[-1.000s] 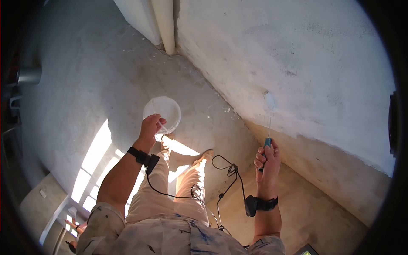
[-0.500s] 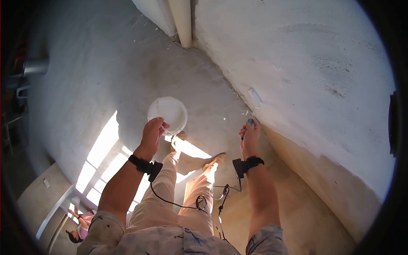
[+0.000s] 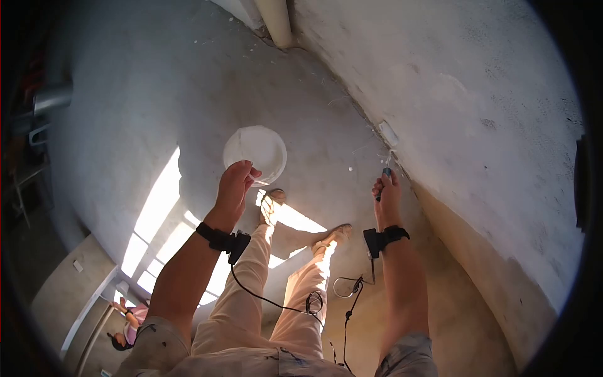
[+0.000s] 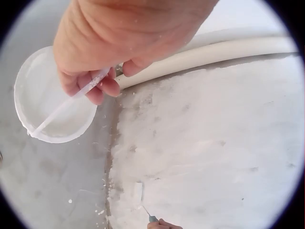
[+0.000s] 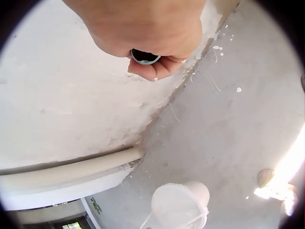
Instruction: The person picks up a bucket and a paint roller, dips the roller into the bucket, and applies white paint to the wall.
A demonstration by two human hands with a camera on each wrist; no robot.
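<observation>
A person stands in a bare concrete corner, both hands occupied. The left hand (image 3: 235, 182) has its fingers curled round the thin wire handle (image 4: 71, 101) of a white bucket (image 3: 254, 152), which hangs below it, over the grey floor (image 3: 144, 88) and just ahead of the person's feet. The right hand (image 3: 387, 191) is clenched round the blue grip of a small roller (image 3: 387, 135). Its thin shaft runs away from the fist, and its white head lies against the foot of the whitened wall (image 3: 490, 113), where the wall meets the floor.

The 2 things sit well apart, on opposite sides of the body. The bucket is to the left of the roller, its open mouth facing up; the roller's long axis points away from it, toward the wall. The right hand is the nearer to the wall, while the left alone reaches the bucket. A pale pipe (image 3: 276, 22) runs along the wall's base at the far corner.
</observation>
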